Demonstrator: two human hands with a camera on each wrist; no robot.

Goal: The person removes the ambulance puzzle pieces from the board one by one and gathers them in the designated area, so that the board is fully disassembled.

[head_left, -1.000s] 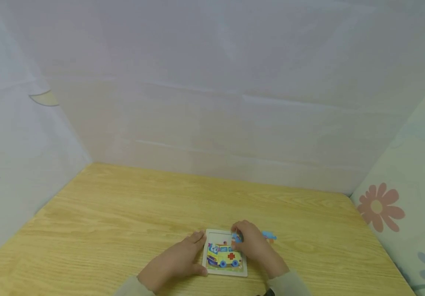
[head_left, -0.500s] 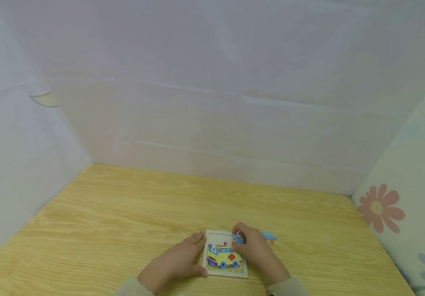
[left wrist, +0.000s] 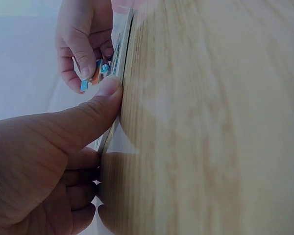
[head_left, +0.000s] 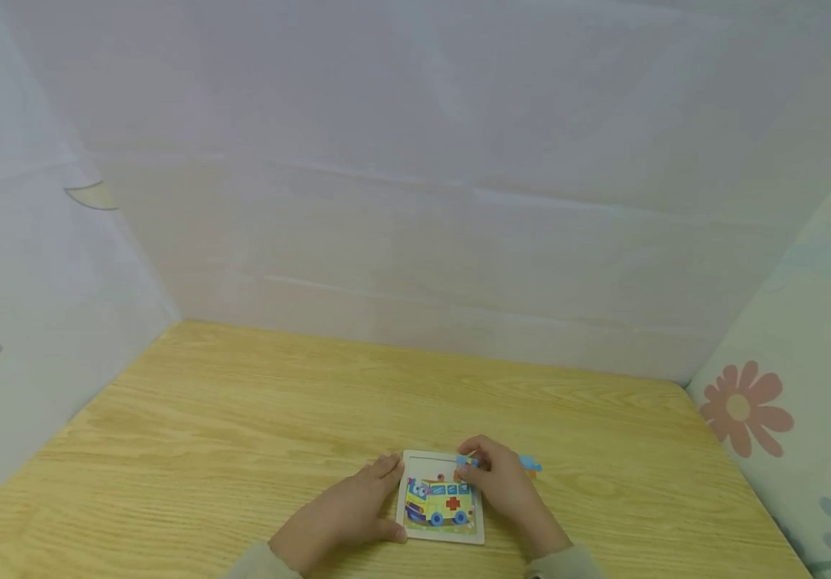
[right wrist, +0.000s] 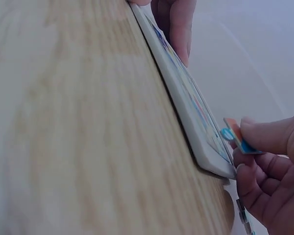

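Note:
A square jigsaw puzzle tray (head_left: 440, 536) lies on the wooden table, its lower part filled by a yellow ambulance picture (head_left: 438, 505). Bare backing shows at its upper left. My left hand (head_left: 357, 503) holds the tray's left side, thumb at the near corner and fingers at the far one. Over the tray's upper right, my right hand (head_left: 505, 480) pinches a blue and orange puzzle piece (right wrist: 239, 137) between thumb and fingers. In the right wrist view this piece is tilted and raised above the tray surface. My right fingers hide part of it in the head view.
Loose blue and orange puzzle pieces (head_left: 530, 464) lie just right of my right hand, partly hidden by it. The wooden table (head_left: 277, 402) extends to a pale cloth backdrop (head_left: 415, 241) behind and at both sides.
My right hand has shifted slightly right, and the piece in it has turned and tilted. My left hand and the tray have stayed in place.

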